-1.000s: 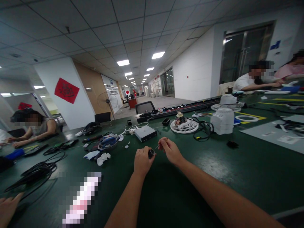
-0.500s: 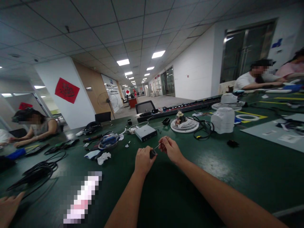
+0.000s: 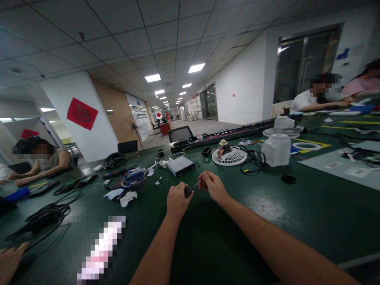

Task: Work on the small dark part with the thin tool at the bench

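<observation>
My left hand (image 3: 177, 201) is closed around a small black cylindrical part (image 3: 188, 191), held just above the dark green table (image 3: 267, 206). My right hand (image 3: 213, 186) pinches a thin pale wire or pin (image 3: 196, 183) that runs down to the black part. Both hands hover close together near the table's middle, with my forearms stretching in from the lower edge.
Behind my hands lie a grey box (image 3: 181, 166), a blue tool (image 3: 134, 177), white scraps (image 3: 128, 197) and black cables (image 3: 41, 217). White fan parts (image 3: 229, 156) and a white housing (image 3: 277, 149) stand at the right. Other people sit at the left and far right; someone's hand (image 3: 10, 261) rests bottom left.
My hands have stayed together with only a slight shift; the right hand's pinch on the thin wire has moved a little closer to the black part.
</observation>
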`<act>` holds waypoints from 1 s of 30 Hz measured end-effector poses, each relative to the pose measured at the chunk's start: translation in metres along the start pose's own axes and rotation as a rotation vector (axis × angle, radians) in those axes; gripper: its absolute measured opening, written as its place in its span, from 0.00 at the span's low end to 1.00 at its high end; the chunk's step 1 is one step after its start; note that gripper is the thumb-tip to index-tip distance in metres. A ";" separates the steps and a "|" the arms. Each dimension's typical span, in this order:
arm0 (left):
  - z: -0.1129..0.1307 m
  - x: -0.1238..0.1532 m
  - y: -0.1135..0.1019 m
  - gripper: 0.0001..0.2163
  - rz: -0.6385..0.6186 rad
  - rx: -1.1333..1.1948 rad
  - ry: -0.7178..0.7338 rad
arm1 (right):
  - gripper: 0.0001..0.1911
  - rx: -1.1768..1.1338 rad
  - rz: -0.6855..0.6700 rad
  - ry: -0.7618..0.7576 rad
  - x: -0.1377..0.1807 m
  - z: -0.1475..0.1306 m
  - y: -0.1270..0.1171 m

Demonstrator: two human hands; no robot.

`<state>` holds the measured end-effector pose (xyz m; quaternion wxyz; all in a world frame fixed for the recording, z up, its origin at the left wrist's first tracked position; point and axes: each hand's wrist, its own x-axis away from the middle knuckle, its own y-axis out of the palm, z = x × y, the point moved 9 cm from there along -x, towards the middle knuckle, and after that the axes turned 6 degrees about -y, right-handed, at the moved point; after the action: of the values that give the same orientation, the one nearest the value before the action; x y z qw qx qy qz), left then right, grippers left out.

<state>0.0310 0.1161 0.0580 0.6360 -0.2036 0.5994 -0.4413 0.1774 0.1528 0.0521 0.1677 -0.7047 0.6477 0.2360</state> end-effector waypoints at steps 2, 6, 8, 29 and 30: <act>0.001 0.000 0.002 0.09 -0.024 -0.004 -0.001 | 0.23 0.019 0.014 0.001 0.000 0.001 -0.002; 0.002 0.001 0.006 0.09 -0.077 -0.043 -0.010 | 0.23 -0.051 -0.037 0.017 0.000 0.004 0.004; 0.000 0.001 0.007 0.10 -0.080 -0.067 -0.028 | 0.22 -0.046 -0.045 0.019 0.001 0.004 0.005; 0.005 0.001 0.005 0.10 -0.117 -0.108 -0.011 | 0.21 0.042 -0.038 0.006 0.001 0.004 0.003; 0.007 0.002 0.005 0.10 -0.119 -0.112 0.000 | 0.20 0.062 -0.049 0.011 0.002 0.003 0.004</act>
<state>0.0390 0.1154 0.0546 0.5962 -0.2741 0.6101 -0.4441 0.1732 0.1521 0.0487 0.1916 -0.7162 0.6381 0.2076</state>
